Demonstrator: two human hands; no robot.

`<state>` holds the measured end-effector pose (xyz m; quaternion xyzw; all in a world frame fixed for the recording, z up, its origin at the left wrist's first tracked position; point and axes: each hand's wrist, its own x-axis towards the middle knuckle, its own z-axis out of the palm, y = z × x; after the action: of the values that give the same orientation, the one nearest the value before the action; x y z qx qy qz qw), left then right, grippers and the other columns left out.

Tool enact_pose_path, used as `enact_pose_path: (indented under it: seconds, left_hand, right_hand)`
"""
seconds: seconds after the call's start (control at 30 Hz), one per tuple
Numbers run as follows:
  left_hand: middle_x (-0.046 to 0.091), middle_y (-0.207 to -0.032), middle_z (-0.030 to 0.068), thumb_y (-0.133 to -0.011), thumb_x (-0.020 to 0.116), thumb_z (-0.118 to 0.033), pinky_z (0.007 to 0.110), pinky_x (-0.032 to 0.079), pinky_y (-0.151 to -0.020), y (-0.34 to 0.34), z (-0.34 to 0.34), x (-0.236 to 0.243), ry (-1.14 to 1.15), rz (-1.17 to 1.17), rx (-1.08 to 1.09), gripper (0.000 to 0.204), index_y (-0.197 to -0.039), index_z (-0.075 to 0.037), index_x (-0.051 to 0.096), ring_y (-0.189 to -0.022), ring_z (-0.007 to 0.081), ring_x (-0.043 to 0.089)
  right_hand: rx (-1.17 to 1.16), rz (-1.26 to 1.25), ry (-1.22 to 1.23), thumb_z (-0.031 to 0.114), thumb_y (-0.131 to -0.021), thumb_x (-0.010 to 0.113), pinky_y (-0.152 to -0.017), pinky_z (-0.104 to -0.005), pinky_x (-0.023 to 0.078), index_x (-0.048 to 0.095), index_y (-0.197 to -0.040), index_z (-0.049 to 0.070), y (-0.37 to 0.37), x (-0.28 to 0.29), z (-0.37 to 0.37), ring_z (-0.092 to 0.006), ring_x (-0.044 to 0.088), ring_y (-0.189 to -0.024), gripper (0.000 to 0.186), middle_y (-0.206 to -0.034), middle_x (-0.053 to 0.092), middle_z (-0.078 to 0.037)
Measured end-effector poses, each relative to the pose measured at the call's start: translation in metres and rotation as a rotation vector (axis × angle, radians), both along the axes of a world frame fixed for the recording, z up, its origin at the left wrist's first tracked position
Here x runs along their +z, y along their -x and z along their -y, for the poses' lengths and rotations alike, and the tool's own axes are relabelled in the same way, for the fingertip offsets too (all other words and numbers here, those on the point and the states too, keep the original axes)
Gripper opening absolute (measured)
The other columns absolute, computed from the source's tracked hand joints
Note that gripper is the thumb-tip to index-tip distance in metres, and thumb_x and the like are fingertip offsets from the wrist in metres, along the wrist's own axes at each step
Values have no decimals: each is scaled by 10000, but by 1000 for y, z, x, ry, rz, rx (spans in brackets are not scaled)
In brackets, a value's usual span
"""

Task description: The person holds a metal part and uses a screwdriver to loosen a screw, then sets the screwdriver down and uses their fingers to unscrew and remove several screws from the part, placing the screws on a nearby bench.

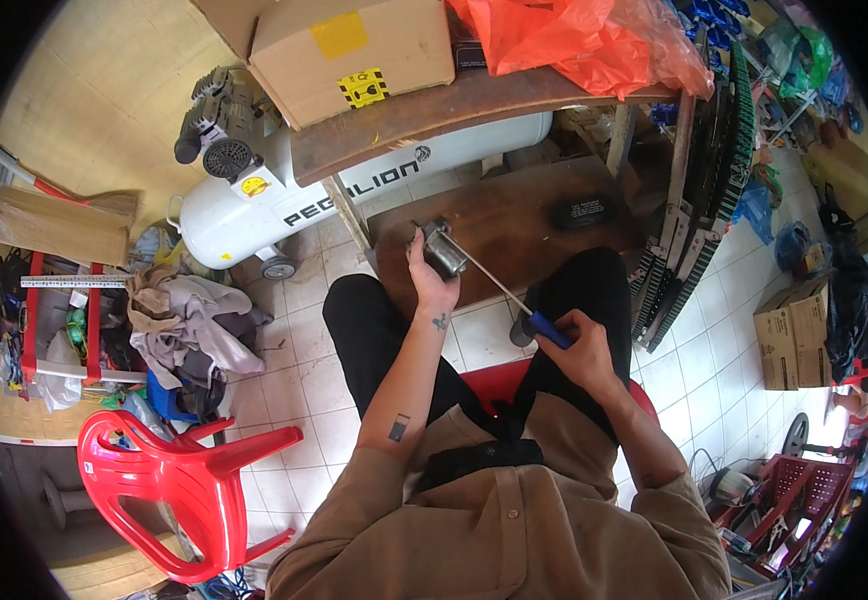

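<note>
White compressor tank (239,220) at far left, wooden worktop (394,128) at the far side, red plastic chair (179,475) at near left, cardboard box (354,60) on the worktop, left hand (434,284) mid-scene, fingers holding a metal cylinder (445,257), right hand (587,352) with fingers closed around a blue-handled screwdriver (550,330), its shaft reaching the cylinder.

Large dark capital lettering (354,190) along white compressor tank (244,232), with 1 dark emblem (423,153) at its end. 1 round yellow sticker (255,187), dark symbol, on compressor's upper side. 1 yellow-and-black label (364,88), symbol plus hazard-style border, on big cardboard box (394,45). Pale small print on flat black case (586,210), too tiny. Dark print on right-side brown carton (794,335), unreadable. White ruler-like strip (74,282): dark tick marks.
</note>
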<state>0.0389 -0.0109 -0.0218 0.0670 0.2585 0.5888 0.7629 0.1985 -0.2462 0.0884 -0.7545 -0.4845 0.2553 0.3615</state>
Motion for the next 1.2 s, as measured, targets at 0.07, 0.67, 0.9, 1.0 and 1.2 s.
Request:
enact_pose_path:
  seconds: [0.07, 0.67, 0.9, 1.0, 1.2]
  left_hand:
    - [685, -1088, 95, -935, 640, -352, 328, 531, -870, 0, 0, 1, -2, 14, 10, 386, -1185, -59, 610, -1025, 232, 654]
    - [679, -1101, 98, -950, 612, -342, 335, 534, -861, -1, 1, 2, -40, 17, -19, 374, -1185, -50, 607, -1040, 237, 648]
    - [688, -1089, 93, -942, 623, -352, 345, 534, -871, -1, 1, 3, -35, 2, 9, 380, -1180, -55, 609, -1038, 238, 653]
    - [688, -1088, 91, -940, 627, -349, 343, 533, -876, -1, 0, 0, -37, 12, 0, 372, -1169, -56, 612, -1042, 238, 652]
    - [681, -1099, 94, -936, 631, -348, 336, 531, -871, -3, 4, 1, -24, 9, -26, 368, -1162, -57, 614, -1043, 237, 649]
  right_hand:
    - [3, -8, 7, 294, -830, 776, -691, -378, 533, 658, -865, -21, 1, -1, 0, -313, 692, -721, 338, -768, 684, -184]
    - [-4, 4, -6, 309, -822, 789, -716, -389, 542, 664, -971, -19, -2, -3, 1, -334, 690, -766, 382, -857, 693, -199]
    - [66, 129, 87, 272, -941, 653, -749, -434, 538, 680, -1034, -15, 6, -6, 2, -404, 681, -833, 303, -895, 695, -237]
    - [93, 103, -16, 255, -918, 681, -761, -434, 540, 672, -1005, -16, 6, -6, 1, -406, 678, -836, 285, -907, 692, -235]
    - [-6, 12, -76, 180, -786, 813, -756, -394, 550, 647, -935, -25, 4, 1, -1, -341, 703, -832, 303, -918, 691, -199]
